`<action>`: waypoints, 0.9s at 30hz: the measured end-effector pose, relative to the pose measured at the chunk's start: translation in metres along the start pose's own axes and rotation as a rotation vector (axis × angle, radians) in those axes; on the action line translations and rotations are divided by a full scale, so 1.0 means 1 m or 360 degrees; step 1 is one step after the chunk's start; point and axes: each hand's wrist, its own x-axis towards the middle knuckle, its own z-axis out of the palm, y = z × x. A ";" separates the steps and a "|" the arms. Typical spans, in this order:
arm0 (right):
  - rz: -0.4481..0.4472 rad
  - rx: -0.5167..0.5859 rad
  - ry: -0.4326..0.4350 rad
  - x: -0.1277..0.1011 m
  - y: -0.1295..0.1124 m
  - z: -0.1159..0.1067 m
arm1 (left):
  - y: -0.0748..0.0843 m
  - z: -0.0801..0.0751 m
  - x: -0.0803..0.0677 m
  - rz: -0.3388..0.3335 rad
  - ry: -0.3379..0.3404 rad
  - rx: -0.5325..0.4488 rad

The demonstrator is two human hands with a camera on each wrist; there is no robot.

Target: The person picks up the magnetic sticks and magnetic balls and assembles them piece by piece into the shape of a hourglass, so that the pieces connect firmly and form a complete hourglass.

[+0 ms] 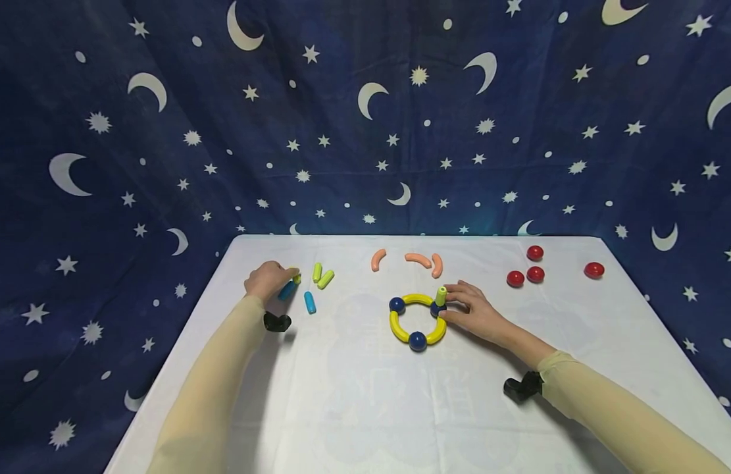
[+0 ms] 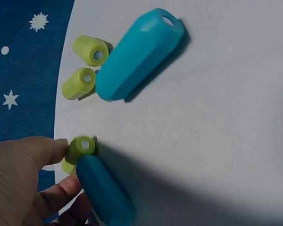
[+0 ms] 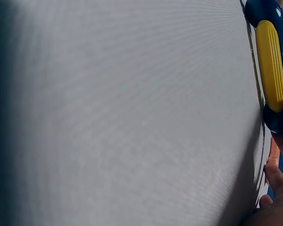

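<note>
At the left of the head view my left hand (image 1: pixel 266 280) pinches a short green rod (image 2: pixel 81 148) between thumb and fingers. A blue rod (image 2: pixel 104 190) lies right beside it, close to the fingertips. A ring of curved yellow rods (image 1: pixel 396 328) joined by dark blue balls (image 1: pixel 418 341) lies mid-table. My right hand (image 1: pixel 474 315) holds its back right ball with thumb and fingers, partly covering it. Upright on that ball stands another green rod (image 1: pixel 441 296). The right wrist view catches one yellow rod (image 3: pixel 271 66) and fingertips at its edge.
Two green rods (image 1: pixel 326 280) and a second blue rod (image 1: pixel 310 302) lie just right of my left hand. Several orange curved pieces (image 1: pixel 418 260) rest behind the ring. Red balls (image 1: pixel 535 274) sit at the back right. A starry dark blue curtain (image 1: pixel 341 99) hangs behind the white table (image 1: pixel 353 408).
</note>
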 end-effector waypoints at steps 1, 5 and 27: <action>0.0002 0.0002 0.0001 0.000 0.000 0.000 | 0.001 0.000 0.000 -0.0006 0.0005 0.0004; -0.0010 0.0009 0.0006 0.001 0.001 0.002 | 0.003 0.002 0.002 -0.0034 0.0029 -0.0008; 0.0012 -0.0023 0.0014 -0.001 -0.002 0.000 | 0.009 0.000 -0.004 0.0208 -0.0044 0.0144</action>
